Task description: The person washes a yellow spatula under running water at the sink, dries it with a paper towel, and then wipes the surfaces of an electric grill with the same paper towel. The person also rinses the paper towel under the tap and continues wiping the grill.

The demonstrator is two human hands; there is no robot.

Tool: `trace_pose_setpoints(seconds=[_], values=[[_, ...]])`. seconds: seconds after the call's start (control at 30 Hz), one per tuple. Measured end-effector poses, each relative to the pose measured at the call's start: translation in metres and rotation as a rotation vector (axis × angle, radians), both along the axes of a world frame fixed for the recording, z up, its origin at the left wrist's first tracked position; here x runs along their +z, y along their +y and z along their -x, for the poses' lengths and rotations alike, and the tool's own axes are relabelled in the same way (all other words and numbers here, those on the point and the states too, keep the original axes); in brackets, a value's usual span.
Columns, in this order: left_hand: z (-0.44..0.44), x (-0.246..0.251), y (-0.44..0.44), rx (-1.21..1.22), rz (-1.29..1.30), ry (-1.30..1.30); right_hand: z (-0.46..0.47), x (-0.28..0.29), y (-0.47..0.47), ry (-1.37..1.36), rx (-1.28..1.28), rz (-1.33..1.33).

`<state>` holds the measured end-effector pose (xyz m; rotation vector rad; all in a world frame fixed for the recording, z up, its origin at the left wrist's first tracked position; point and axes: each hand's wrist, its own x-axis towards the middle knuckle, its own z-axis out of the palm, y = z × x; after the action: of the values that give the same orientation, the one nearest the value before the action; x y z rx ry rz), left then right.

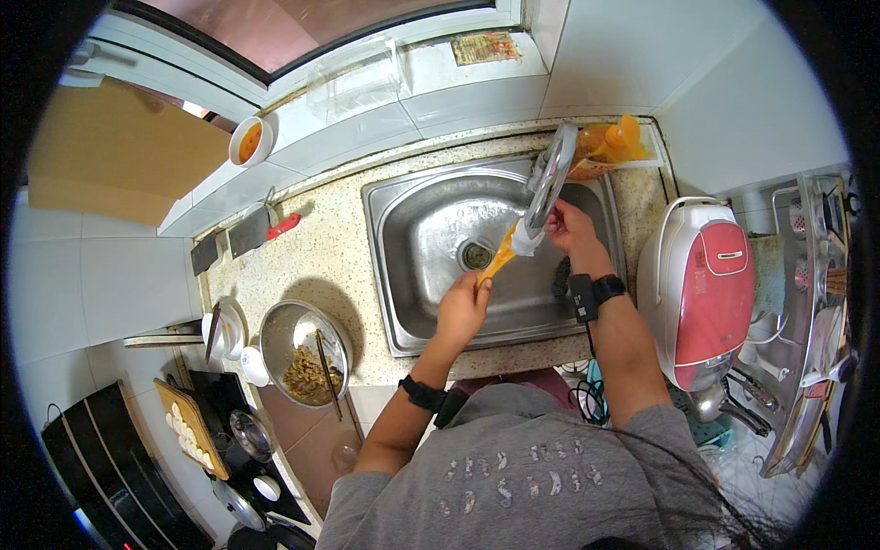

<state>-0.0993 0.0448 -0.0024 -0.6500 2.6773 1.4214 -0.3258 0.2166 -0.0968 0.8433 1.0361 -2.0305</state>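
Observation:
My left hand (462, 309) grips the lower end of a long, narrow orange object (500, 256) over the stainless steel sink (426, 275). Its upper end reaches the white tip (526, 239) of the chrome faucet spout (555, 175). Just right of the spout is my right hand (572, 230), its fingers bent and partly hidden by the metal. Whether they hold anything cannot be told. Between the hands and the sink's far left wall lies the drain (476, 255). A dark scrubber (562, 276) rests in the basin below my right hand.
Left of the sink stands a steel bowl (271, 330) of chopped filling with chopsticks (326, 371). A cleaver with a red handle (283, 225) leans at the wall. An orange pump bottle (605, 143) sits behind the faucet. A red-and-white rice cooker (715, 289) is at the right.

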Motion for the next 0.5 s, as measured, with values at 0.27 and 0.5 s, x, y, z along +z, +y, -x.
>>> trace_pose_setpoints(seconds=[0.27, 0.5], values=[[0.002, 0.001, 0.000, 0.009, 0.000, 0.106, -0.055, 0.031, -0.010, 0.188, 0.028, -0.088], [0.002, -0.006, 0.005, 0.092, -0.236, 0.029, -0.087, 0.034, -0.050, 0.396, 0.188, 0.060]])
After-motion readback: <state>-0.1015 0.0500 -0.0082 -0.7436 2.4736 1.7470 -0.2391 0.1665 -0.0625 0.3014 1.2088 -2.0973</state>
